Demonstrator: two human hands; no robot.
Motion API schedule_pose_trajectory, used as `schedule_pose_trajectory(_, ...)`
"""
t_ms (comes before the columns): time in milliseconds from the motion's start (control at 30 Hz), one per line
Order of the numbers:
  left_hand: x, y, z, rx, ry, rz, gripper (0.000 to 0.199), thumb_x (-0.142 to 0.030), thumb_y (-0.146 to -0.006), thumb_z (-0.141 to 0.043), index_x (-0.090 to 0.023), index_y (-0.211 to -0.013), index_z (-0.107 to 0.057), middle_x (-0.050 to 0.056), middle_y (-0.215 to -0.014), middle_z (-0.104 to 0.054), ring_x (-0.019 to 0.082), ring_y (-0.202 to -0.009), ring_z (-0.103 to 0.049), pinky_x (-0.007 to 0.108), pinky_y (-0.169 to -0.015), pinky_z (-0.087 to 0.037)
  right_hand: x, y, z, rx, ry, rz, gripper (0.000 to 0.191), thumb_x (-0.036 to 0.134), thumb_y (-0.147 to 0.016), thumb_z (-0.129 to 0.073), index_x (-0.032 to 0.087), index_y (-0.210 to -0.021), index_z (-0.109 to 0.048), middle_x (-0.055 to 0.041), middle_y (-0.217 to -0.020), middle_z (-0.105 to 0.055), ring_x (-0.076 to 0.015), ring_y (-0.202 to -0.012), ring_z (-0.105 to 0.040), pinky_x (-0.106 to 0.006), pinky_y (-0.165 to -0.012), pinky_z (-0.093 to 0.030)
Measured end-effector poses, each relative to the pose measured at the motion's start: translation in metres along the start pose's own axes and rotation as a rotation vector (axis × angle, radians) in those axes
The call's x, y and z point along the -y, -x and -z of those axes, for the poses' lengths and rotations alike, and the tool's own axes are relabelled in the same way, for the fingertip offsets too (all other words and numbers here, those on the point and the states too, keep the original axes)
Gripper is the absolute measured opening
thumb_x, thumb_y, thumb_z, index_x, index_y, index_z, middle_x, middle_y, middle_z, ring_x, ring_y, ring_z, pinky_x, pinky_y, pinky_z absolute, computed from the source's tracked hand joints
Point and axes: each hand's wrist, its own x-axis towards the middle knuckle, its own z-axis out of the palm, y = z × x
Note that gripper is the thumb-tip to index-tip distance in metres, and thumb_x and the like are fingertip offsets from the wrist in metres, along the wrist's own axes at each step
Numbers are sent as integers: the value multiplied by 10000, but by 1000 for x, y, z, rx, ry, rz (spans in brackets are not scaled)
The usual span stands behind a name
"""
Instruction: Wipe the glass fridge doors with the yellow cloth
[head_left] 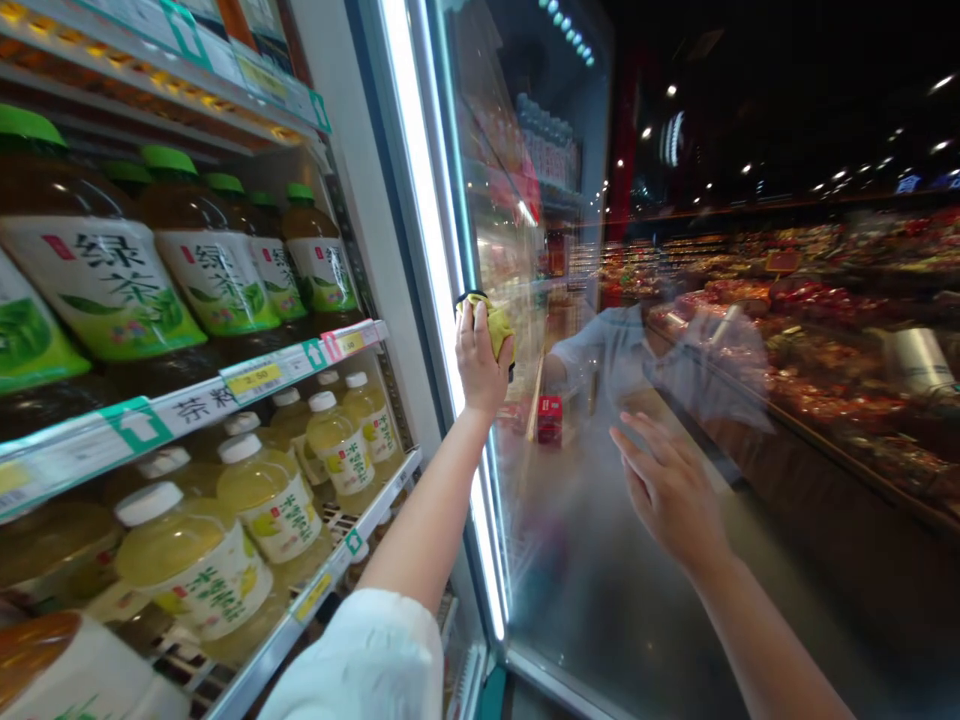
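Observation:
Pressed under my left hand [482,365] is a yellow cloth [501,325] with a dark edge, held against the glass door [585,560] close to its bright light strip [431,200]. The fingers of that hand lie over the cloth, pointing up. My right hand [667,480] is in front of the glass to the right, fingers spread, with nothing in it; whether it touches the glass is not clear. A faint reflection of a person in a light shirt shows in the door.
On the left, cooler shelves [187,415] hold green-capped tea bottles [214,260] above white-capped yellow drink bottles [262,490], with price tags along the edges. Through the glass on the right, a long display of packaged goods [810,350] appears blurred.

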Motion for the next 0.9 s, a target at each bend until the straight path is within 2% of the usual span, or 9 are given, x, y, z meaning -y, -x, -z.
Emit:
schedule_pose_trajectory(67, 2, 33, 1, 49, 4, 22, 629, -484, -1028, -439, -171, -1559, -316, 192, -1634, -343, 277, -1557, -259, 500, -1254, -282, 2, 7, -4, 28, -6, -3, 379, 147, -980, -489, 198, -1320, -648, -122, -1403, -648, -273, -1352, -568, -476, -1124, -490)
schedule_pose_trajectory(200, 7, 115, -3, 91, -8, 102, 626, -445, -1029, -445, -182, -1572, -280, 215, -1635, -324, 295, -1562, -240, 535, -1236, -307, 3, 21, -8, 67, -13, -19, 375, 160, -983, -489, 206, -1317, -654, -122, -1398, -651, -278, -1342, -576, -491, -1120, -496)
schedule_pose_trajectory(333, 12, 195, -6, 107, -40, 193, 615, -436, -1021, -471, -174, -1553, -309, 235, -1582, -396, 305, -1536, -308, 542, -1200, -367, 0, 33, -9, 82, -29, -28, 386, 174, -985, -481, 211, -1335, -640, -119, -1389, -657, -283, -1337, -580, -507, -1122, -493)
schedule_pose_trajectory(433, 15, 237, -2, 118, -41, 231, 567, -453, -1016, -471, -181, -1506, -385, 232, -1487, -504, 305, -1481, -411, 531, -1143, -441, -2, 40, -5, 99, -36, -34, 395, 170, -985, -471, 216, -1342, -634, -118, -1388, -656, -279, -1341, -578, -501, -1119, -498)
schedule_pose_trajectory(533, 13, 248, -1, 92, -33, 262, 544, -459, -1020, -457, -193, -1492, -408, 223, -1463, -526, 303, -1459, -442, 530, -1129, -453, -6, 44, 2, 101, -27, -30, 406, 163, -985, -465, 216, -1353, -627, -123, -1387, -657, -276, -1342, -578, -500, -1122, -493)
schedule_pose_trajectory(633, -1, 229, -9, 47, -30, 316, 571, -410, -1036, -424, -183, -1549, -321, 230, -1542, -443, 297, -1509, -359, 564, -1183, -377, -11, 48, 9, 82, -5, -32, 406, 161, -986, -466, 206, -1355, -627, -131, -1383, -659, -280, -1331, -586, -507, -1125, -486)
schedule_pose_trajectory(733, -26, 205, -21, 7, -19, 326, 599, -374, -1031, -438, -172, -1574, -287, 222, -1587, -397, 295, -1543, -284, 569, -1220, -317, -12, 52, 7, 75, 12, -53, 393, 165, -984, -474, 206, -1335, -644, -131, -1375, -664, -281, -1313, -599, -502, -1113, -494)
schedule_pose_trajectory(800, -43, 201, -25, 42, -8, 234, 600, -369, -1013, -482, -184, -1563, -331, 199, -1579, -428, 304, -1543, -284, 563, -1223, -321, -11, 55, 2, 90, 10, -69, 389, 167, -980, -474, 206, -1323, -655, -129, -1376, -665, -282, -1318, -595, -500, -1111, -497)
schedule_pose_trajectory(900, -51, 217, -20, 199, 50, -46, 547, -384, -977, -555, -261, -1501, -457, 137, -1509, -541, 305, -1504, -373, 540, -1204, -373, -8, 60, -4, 127, -9, -80, 400, 159, -978, -463, 213, -1323, -657, -120, -1385, -661, -269, -1356, -566, -492, -1124, -492)
